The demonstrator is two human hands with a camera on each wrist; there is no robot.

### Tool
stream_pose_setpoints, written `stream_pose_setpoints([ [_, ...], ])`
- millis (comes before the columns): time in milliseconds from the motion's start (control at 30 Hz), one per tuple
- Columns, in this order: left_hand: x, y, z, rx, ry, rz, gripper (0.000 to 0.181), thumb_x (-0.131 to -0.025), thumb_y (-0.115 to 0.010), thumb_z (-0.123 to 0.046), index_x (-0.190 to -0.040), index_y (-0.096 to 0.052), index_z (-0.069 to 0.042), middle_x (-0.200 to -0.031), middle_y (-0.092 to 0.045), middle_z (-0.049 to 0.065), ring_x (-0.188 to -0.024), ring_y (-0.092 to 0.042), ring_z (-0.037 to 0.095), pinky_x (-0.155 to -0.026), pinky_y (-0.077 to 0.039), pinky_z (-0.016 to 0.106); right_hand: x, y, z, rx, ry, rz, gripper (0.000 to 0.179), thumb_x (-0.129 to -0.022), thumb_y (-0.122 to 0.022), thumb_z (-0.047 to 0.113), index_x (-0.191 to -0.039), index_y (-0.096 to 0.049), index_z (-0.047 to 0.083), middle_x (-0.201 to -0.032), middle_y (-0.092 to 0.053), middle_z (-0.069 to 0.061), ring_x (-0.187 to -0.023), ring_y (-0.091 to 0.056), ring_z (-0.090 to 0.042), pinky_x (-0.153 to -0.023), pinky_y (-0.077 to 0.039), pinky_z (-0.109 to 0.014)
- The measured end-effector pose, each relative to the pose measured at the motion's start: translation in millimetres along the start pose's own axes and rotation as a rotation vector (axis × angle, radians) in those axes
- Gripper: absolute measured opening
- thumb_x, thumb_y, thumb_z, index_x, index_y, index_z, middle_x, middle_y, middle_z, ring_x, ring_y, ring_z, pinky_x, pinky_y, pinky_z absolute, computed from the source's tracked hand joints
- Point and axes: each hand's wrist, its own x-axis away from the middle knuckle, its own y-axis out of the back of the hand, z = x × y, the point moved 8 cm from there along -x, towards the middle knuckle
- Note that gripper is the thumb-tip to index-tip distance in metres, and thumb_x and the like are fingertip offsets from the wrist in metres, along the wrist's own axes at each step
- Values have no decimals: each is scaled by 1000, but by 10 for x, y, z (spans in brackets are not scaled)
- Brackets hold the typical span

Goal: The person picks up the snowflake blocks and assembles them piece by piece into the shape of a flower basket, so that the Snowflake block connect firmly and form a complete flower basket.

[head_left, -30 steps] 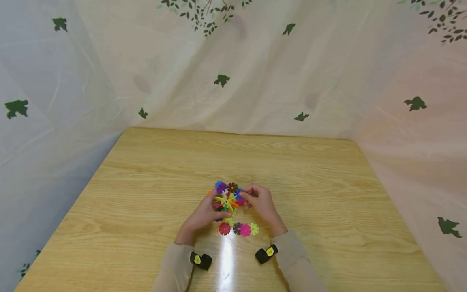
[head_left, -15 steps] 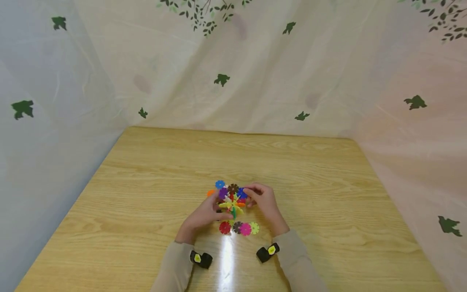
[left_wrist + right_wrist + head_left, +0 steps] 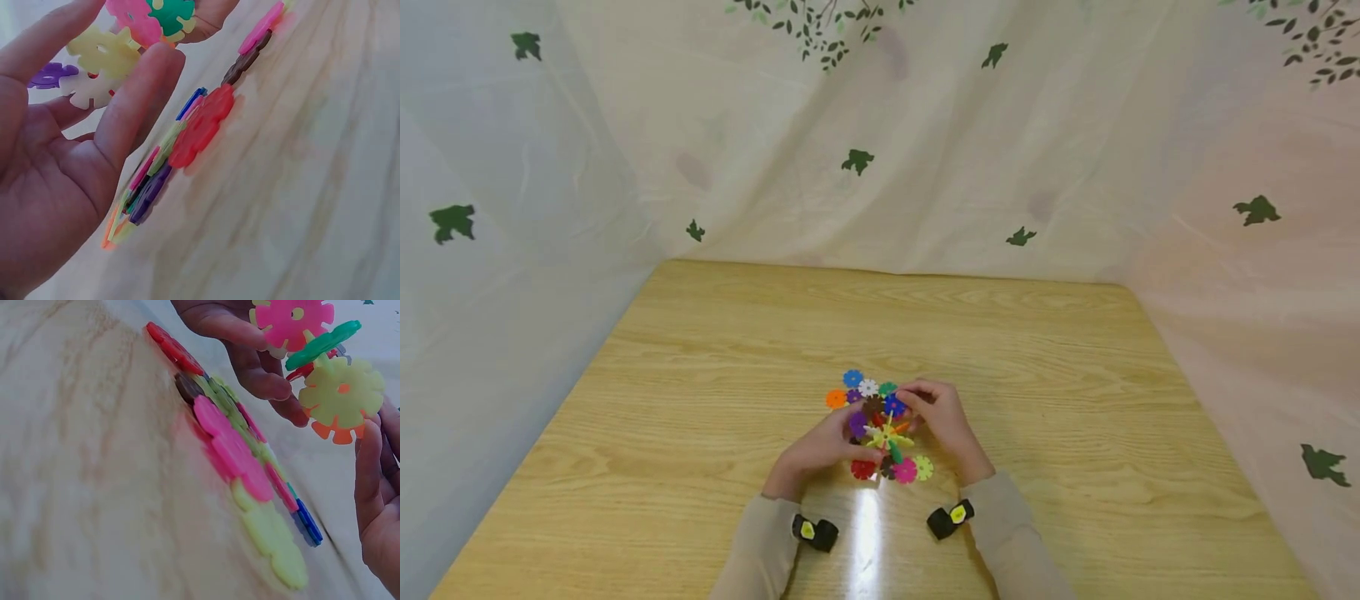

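A cluster of slotted plastic snowflake discs (image 3: 886,436), joined at angles in yellow, green, purple, orange and brown, is held above the table between both hands. My left hand (image 3: 820,443) holds it from the left, thumb in front and fingers behind. On the right side, my right hand (image 3: 942,417) pinches a dark blue disc (image 3: 894,406) at the cluster's edge. Whether that disc is joined to the cluster, I cannot tell. In the right wrist view, a pale yellow disc (image 3: 344,394) faces the camera, with a green disc (image 3: 324,345) crossing above it.
Loose snowflake discs lie flat on the wooden table (image 3: 700,375): red (image 3: 862,470), pink (image 3: 906,471) and yellow-green (image 3: 923,468) in front, orange (image 3: 836,399), light blue (image 3: 852,378) and white (image 3: 868,387) behind. A printed cloth (image 3: 925,167) hangs round the table.
The cluster has shifted slightly toward me and to the right, and has turned. Loose white, orange and green discs behind it show more. My right hand keeps its pinch at the dark blue disc.
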Motion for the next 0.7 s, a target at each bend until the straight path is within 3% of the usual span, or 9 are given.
stream_pose_setpoints([
  [100, 18, 37, -5, 0, -15, -14, 68, -86, -74, -16, -144, -41, -5, -130, -61, 13, -110, -61, 14, -96, -51, 23, -1, 29, -20, -10, -19, -32, 27, -95, -61, 15, -109, -67, -7, -76, -66, -2, -59, -59, -9, -48, -54, -23],
  [200, 49, 126, 20, 4, 8, -63, 64, -85, -75, -15, -140, -45, -4, -122, -63, 14, -103, -62, 13, -90, -53, 23, -5, 80, -43, 22, -36, -78, 26, -95, -63, 16, -111, -69, -3, -88, -69, -10, -62, -57, -10, -47, -52, -23],
  [333, 111, 297, 90, 2, 64, -166, 73, -83, -77, -17, -144, -39, 0, -131, -58, 20, -116, -59, 29, -103, -49, 40, -29, 117, -100, 240, -41, -100, 20, -91, -67, 14, -109, -72, 6, -96, -70, -10, -69, -55, -9, -56, -50, -19],
  [400, 155, 393, 145, -26, 119, -234, 84, -81, -78, -21, -147, -32, 3, -142, -48, 23, -130, -49, 37, -113, -39, 48, -39, 122, -112, 358, -18, -102, 19, -90, -68, 12, -108, -73, 7, -97, -70, -7, -77, -58, -10, -65, -52, -21],
  [500, 204, 493, 183, -75, 167, -297, 94, -79, -80, -25, -148, -25, 8, -150, -35, 28, -140, -34, 44, -118, -26, 55, -45, 147, -103, 476, 24, -137, 21, -88, -69, 9, -110, -72, 7, -97, -70, -8, -89, -62, -15, -79, -55, -27],
  [567, 224, 526, 199, -73, 187, -315, 97, -78, -80, -25, -148, -22, 10, -153, -29, 29, -143, -26, 45, -119, -21, 57, -40, 163, -90, 515, 38, -162, 24, -87, -70, 8, -111, -71, 5, -97, -69, -10, -88, -62, -19, -77, -55, -31],
  [700, 206, 513, 180, -39, 147, -289, 92, -80, -79, -21, -148, -25, 9, -152, -32, 28, -143, -27, 44, -120, -20, 56, -44, 167, -106, 581, 9, -169, 28, -86, -73, 12, -114, -71, 5, -94, -64, -9, -82, -56, -17, -70, -50, -26],
])
